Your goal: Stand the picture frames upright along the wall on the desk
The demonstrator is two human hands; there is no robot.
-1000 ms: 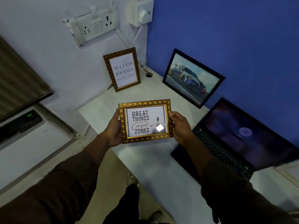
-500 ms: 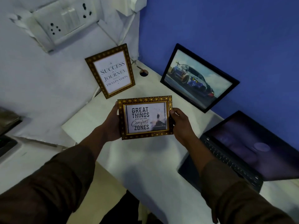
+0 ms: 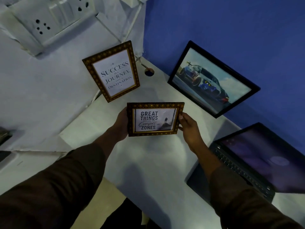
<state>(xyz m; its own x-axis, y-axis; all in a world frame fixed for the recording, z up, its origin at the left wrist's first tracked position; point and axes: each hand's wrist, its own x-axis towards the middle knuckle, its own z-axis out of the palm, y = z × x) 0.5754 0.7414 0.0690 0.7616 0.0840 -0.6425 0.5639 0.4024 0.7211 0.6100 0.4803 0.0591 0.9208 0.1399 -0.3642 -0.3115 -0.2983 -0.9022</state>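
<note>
The gold-bordered "Great Things" frame (image 3: 155, 119) is held in landscape above the counter (image 3: 148, 162), its face toward the camera, just in front of the portrait "Success" frame (image 3: 112, 71). The left hand (image 3: 121, 125) clasps its left border with the fingers hidden behind, and the right hand (image 3: 188, 128) pinches the right border, thumb on the front. Whether its lower edge touches the counter cannot be told; it looks slightly raised.

Relative to the held frame, the "Success" frame leans against the white wall (image 3: 41, 90) just behind and left, and the black-framed car picture (image 3: 212, 78) leans on the blue wall (image 3: 231, 27) behind and right. Both look already placed, so this appears to be the last frame.

The main risk is a knock: pushed straight back, its top corner could clip the "Success" frame's lower edge and slide it off the wall. If the frame is set too upright or too far from a wall, it could tip forward onto its glass. A back stand is not visible, so it may have to rely on the wall.

Open room lies behind it, in the corner gap between the two leaning frames, where a cable hole (image 3: 149, 72) with a cable sits. The counter's left edge is near on the left, a drop hazard. The open laptop (image 3: 257, 162) crowds the right and front.
</note>
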